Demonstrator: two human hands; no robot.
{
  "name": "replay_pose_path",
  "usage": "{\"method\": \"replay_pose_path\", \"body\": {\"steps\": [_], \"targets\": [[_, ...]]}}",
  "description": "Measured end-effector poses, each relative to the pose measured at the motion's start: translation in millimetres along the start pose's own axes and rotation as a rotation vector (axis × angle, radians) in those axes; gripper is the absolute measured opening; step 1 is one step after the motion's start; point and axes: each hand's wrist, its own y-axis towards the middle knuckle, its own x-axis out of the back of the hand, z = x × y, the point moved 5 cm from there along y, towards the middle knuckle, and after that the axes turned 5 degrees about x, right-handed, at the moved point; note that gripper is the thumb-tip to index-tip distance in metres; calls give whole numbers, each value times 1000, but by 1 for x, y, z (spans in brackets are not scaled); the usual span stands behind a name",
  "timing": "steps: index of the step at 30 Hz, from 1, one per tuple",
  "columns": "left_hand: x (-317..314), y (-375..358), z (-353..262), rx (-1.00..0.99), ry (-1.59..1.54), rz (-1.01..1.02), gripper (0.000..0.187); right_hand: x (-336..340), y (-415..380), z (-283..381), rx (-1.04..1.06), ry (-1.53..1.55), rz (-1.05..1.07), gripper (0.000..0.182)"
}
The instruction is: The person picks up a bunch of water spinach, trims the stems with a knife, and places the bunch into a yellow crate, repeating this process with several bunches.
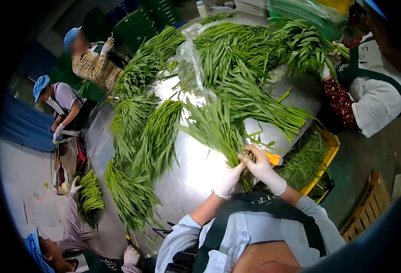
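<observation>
My gloved left hand (229, 180) is closed round the stem ends of a bunch of long-leaved greens, which look like water spinach (216, 129). The leaves fan away from me over the metal table (193, 170). My gloved right hand (262, 169) is closed at the same stems, its fingers bent and meeting the left thumb. An orange object (273, 158) shows right beside the right fingers; its kind is hard to make out. Another bunch of greens (266, 102) lies just beyond, stems pointing right.
Heaps of greens (230, 43) cover the far table and left side (130, 191). A clear plastic bag (189, 63) lies among them. At my right stands a yellow crate (331, 144) holding loose greens. Co-workers stand around: one at right (378, 86) grips a bunch, others at left (64, 102).
</observation>
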Motion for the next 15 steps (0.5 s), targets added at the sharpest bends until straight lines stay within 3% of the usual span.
{"method": "replay_pose_path", "body": {"steps": [1,4,5,8,10,11,12,14,15], "targets": [[2,2,2,33,-10,48,13,-3,-1,-6,-46,286,-106,14],[23,12,2,99,-90,113,13,6,-7,2,48,-52,-14,12],[30,17,1,105,-146,87,12,4,-13,3,-13,171,97,14],[57,34,-6,109,-398,77,4,9,-42,5,-195,305,648,14],[52,26,-25,9,-317,-32,5,32,-49,29,-300,106,1020,17],[51,25,-26,-22,-255,-40,6,39,-58,9,-420,-36,1062,21],[50,24,-25,-49,-193,-45,7,43,-52,11,-243,-99,974,27],[44,21,-18,-59,-91,-55,8,57,-40,9,-256,-447,681,34],[39,21,-11,-45,-51,-62,8,53,-33,4,-196,-336,511,38]]}}
